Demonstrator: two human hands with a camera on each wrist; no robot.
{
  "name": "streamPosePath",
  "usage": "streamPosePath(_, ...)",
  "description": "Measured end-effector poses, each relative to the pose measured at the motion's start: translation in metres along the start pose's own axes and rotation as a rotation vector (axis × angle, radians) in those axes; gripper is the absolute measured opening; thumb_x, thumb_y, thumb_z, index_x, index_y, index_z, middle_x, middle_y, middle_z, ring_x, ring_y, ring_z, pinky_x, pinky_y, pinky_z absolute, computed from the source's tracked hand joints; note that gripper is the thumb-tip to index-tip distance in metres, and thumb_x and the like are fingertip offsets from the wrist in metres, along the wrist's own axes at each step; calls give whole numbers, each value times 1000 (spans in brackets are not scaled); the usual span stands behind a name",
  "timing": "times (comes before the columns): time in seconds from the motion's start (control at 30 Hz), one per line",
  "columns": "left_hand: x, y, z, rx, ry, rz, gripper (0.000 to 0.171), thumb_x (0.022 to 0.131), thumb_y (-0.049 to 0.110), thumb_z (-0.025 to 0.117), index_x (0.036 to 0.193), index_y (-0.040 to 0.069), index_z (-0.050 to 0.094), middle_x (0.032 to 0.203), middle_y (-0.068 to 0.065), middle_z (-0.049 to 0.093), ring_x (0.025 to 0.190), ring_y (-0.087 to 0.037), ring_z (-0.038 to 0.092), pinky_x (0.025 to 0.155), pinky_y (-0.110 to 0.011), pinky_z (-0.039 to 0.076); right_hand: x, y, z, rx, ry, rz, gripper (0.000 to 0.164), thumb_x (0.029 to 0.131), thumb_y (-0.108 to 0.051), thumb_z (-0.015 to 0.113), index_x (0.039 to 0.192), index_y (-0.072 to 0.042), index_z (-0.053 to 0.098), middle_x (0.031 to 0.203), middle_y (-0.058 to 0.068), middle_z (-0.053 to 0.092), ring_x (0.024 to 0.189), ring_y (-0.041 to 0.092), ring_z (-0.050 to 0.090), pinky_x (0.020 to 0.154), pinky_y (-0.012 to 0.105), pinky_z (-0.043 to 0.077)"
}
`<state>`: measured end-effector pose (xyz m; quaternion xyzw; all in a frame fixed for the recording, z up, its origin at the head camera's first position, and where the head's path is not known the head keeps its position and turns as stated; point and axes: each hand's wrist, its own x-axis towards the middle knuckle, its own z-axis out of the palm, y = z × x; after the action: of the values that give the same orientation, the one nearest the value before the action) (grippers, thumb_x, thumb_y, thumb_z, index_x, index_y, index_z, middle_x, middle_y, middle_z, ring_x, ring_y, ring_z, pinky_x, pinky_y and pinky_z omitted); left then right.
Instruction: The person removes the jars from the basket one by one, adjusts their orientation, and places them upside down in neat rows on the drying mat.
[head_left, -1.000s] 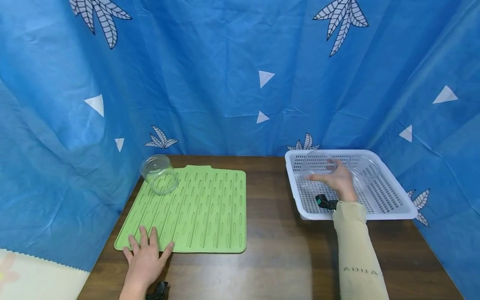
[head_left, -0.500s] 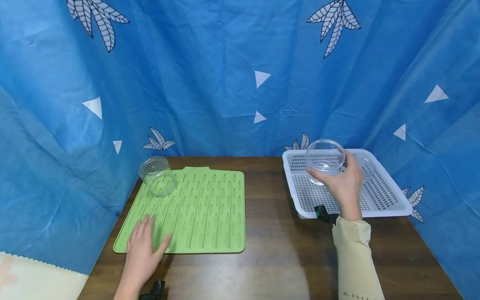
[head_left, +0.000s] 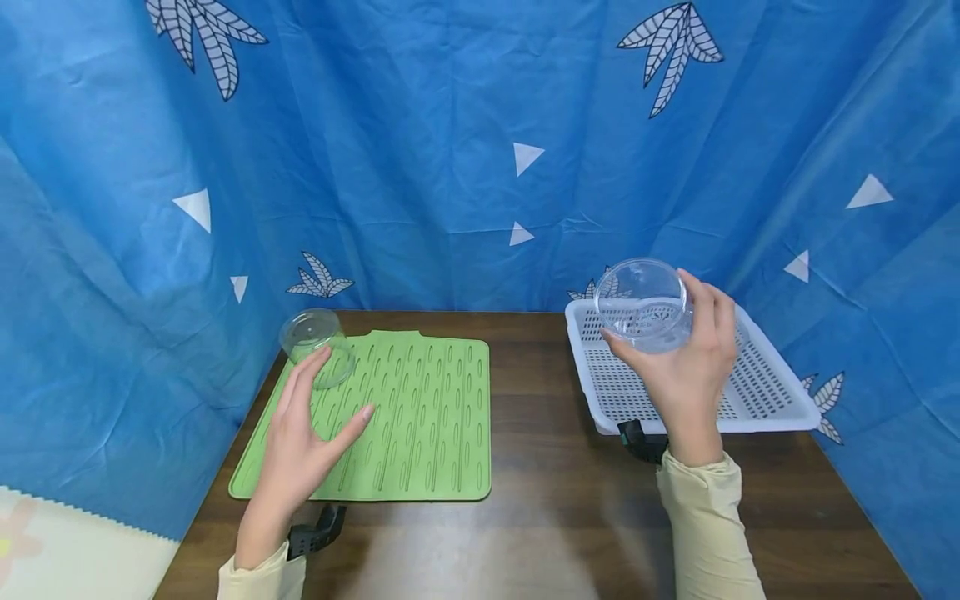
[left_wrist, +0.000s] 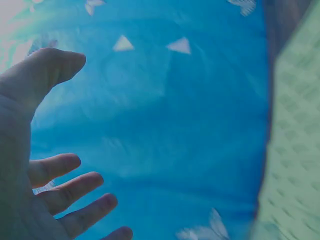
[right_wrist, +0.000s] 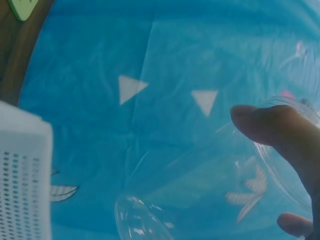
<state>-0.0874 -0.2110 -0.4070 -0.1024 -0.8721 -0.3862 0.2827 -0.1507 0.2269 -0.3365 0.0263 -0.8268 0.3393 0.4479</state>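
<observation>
My right hand (head_left: 686, 358) holds a clear plastic cup (head_left: 637, 321) above the basket, thumb on one side and fingers on the other. In the right wrist view the thumb presses near the rim of the cup (right_wrist: 200, 185), whose narrower base points away. Over the green ridged mat (head_left: 420, 417), my left hand (head_left: 296, 442) is raised with thumb and fingers spread and nothing in its grasp. Another clear cup (head_left: 307, 333) stands at the mat's far left corner, partly behind the left fingertips. The left wrist view shows the left hand (left_wrist: 50, 165) with relaxed, separated fingers.
A white perforated plastic basket (head_left: 607, 408) sits at the back right of the brown wooden table (head_left: 540, 467). A blue patterned curtain (head_left: 420, 183) encloses the back and sides. The right hand covers part of the basket.
My right hand has lifted the clear cup out of the basket and tilted it. My left hand has risen from the mat's front edge and moved forward, thumb spread.
</observation>
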Motion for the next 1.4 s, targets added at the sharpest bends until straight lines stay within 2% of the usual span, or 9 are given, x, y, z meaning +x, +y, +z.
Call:
streamPosePath(0.1, 19, 20, 0, -33, -9, 60, 96, 75, 30, 88, 155, 25, 36, 156, 5, 36, 141, -21, 35, 107, -57, 35, 3, -13, 0, -7, 9, -90, 103, 52, -40, 98, 143, -23, 54, 134, 9, 54, 124, 25, 49, 93, 52, 43)
streamPosePath(0.23, 43, 45, 2, -85, -45, 144, 98, 75, 32, 88, 155, 30, 34, 157, 7, 36, 142, -17, 34, 109, -55, 34, 5, -32, 2, 0, 18, -200, 104, 51, -38, 99, 143, -20, 54, 135, 9, 55, 123, 29, 48, 100, 51, 38)
streamPosePath(0.43, 70, 75, 8, -132, -100, 248, 99, 74, 35, 88, 156, 30, 32, 158, 10, 32, 142, -14, 34, 110, -50, 36, 4, -64, 6, -20, -12, -318, 107, 52, -35, 100, 146, -22, 52, 137, 9, 53, 123, 32, 45, 96, 53, 33)
streamPosePath(0.67, 88, 123, 10, -224, -125, 381, 97, 72, 24, 90, 153, 16, 38, 158, 3, 31, 139, -19, 37, 110, -46, 39, 2, -93, 17, -12, 5, -447, 108, 49, -34, 101, 145, -22, 53, 135, 15, 54, 124, 35, 43, 99, 55, 31)
streamPosePath(0.87, 98, 162, 10, -324, -197, 422, 99, 70, 13, 92, 151, 4, 36, 154, -7, 36, 138, -23, 38, 109, -46, 40, -5, -109, 23, -48, 6, -520, 107, 51, -35, 101, 146, -22, 53, 137, 15, 53, 123, 38, 43, 99, 56, 30)
streamPosePath(0.97, 102, 169, 16, -364, -238, 435, 102, 69, 12, 93, 152, 3, 34, 152, -10, 37, 138, -23, 39, 110, -45, 40, -11, -116, 27, -68, 18, -544, 100, 57, -37, 99, 145, -22, 53, 136, 15, 53, 124, 39, 43, 96, 58, 30)
streamPosePath(1.07, 104, 168, 27, -379, -254, 460, 106, 67, 16, 94, 153, 6, 33, 150, -8, 40, 135, -22, 43, 109, -46, 41, -17, -123, 31, -69, 36, -566, 90, 63, -35, 95, 143, -21, 55, 135, 16, 54, 124, 40, 44, 95, 59, 30)
streamPosePath(1.27, 108, 152, 46, -327, -218, 499, 103, 66, 31, 94, 151, 15, 39, 143, 5, 48, 125, -14, 49, 101, -40, 47, -24, -130, 34, -44, 42, -580, 85, 64, -24, 91, 142, -20, 56, 136, 16, 54, 125, 40, 44, 98, 59, 30)
streamPosePath(1.4, 108, 152, 45, -337, -200, 515, 97, 65, 31, 94, 147, 13, 45, 139, 4, 51, 120, -14, 52, 97, -37, 49, -26, -131, 34, -44, 48, -584, 83, 67, -25, 90, 142, -20, 56, 136, 16, 54, 125, 41, 44, 97, 59, 30)
